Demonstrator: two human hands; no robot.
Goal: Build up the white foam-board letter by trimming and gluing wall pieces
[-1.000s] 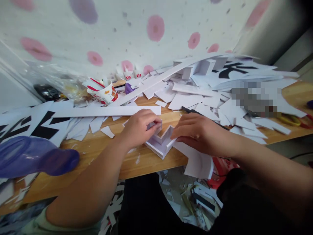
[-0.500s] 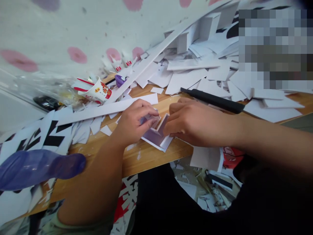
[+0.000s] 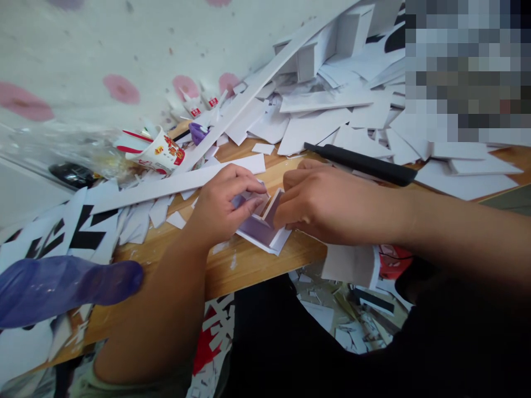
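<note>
A small white foam-board piece with upright walls lies on the wooden table near its front edge. My left hand pinches one of its upright walls from the left, fingers closed on it. My right hand presses against the opposite wall from the right, fingers curled together on it. A larger white sheet sticks out from under my right wrist over the table edge.
A long white strip lies behind my hands. A black-handled tool rests at the right. Heaps of white offcuts fill the back. A printed paper cup lies on its side at the left. A blue-purple plastic object lies at the near left.
The view has dropped and shifted right. Both hands stay on the foam-board piece; its right wall now stands more upright between my fingers.
</note>
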